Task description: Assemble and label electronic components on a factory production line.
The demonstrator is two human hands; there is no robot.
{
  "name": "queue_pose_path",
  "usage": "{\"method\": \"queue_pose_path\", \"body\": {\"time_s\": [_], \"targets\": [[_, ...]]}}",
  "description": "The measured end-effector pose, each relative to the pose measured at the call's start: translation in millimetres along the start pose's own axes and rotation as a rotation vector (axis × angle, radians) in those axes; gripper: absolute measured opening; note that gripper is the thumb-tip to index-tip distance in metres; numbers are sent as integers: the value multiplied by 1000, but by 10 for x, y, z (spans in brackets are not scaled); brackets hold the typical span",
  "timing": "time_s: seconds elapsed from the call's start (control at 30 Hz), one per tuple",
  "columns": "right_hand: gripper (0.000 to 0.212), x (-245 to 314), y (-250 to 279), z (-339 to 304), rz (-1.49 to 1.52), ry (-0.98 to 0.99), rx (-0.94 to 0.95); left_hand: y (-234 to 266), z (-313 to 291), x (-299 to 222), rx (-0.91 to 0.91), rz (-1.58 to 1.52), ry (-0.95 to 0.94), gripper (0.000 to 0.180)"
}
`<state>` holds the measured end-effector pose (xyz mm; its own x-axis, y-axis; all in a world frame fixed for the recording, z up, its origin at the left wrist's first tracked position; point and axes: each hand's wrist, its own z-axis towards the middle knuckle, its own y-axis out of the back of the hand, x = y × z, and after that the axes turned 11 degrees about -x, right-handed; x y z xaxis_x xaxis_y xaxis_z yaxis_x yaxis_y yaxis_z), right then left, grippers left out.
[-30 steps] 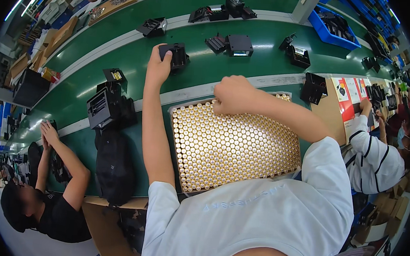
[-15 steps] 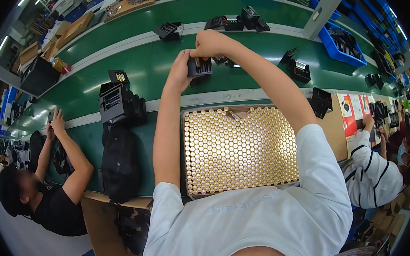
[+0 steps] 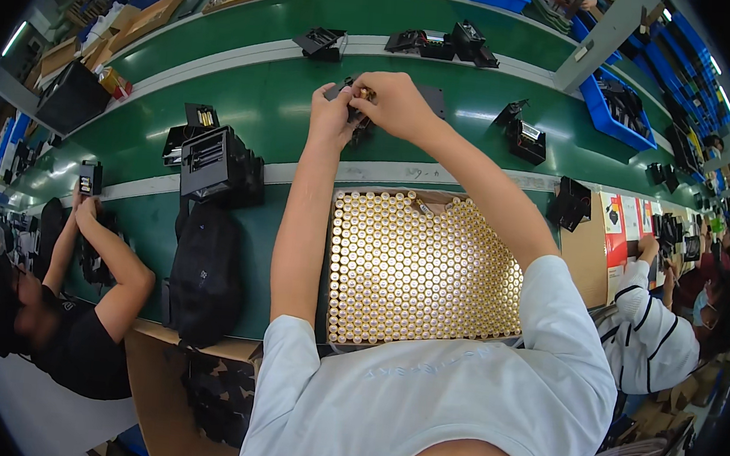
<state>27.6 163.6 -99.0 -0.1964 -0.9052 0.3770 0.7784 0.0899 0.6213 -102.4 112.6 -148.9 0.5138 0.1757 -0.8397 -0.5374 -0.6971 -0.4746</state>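
Over the green conveyor belt, my left hand (image 3: 331,116) closes around a small black plastic case (image 3: 357,129), which is mostly hidden by my fingers. My right hand (image 3: 396,104) meets it from the right, its thumb and fingers pinched on a brass-coloured battery (image 3: 364,96) at the top of the case. Whether the battery is inside the case or just above it I cannot tell. Between my forearms lies a shallow tray packed with upright batteries (image 3: 421,275), with a gap along its far edge.
Left of my arms stand a black slotted box (image 3: 212,164) and a black bag (image 3: 207,276). More black cases (image 3: 528,141) sit along the belt. A blue bin (image 3: 618,115) is at the far right. Co-workers are on both sides; the left one lifts a black case (image 3: 90,177).
The case in my left hand has turned, so its slotted side no longer shows. My right hand has lowered onto it, and a battery now shows at its fingertips. The view has shifted slightly.
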Motion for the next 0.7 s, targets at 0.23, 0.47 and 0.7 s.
{"method": "queue_pose_path", "body": {"time_s": [0.23, 0.47, 0.7], "targets": [[22, -33, -14, -44, -38, 42, -4, 90, 153, 32, 66, -255, 154, 53], [30, -74, 175, 313, 165, -332, 10, 70, 18, -129, 71, -89, 68, 63], [34, -232, -47, 718, 199, -247, 226, 156, -14, -243, 123, 43, 40, 64]]}}
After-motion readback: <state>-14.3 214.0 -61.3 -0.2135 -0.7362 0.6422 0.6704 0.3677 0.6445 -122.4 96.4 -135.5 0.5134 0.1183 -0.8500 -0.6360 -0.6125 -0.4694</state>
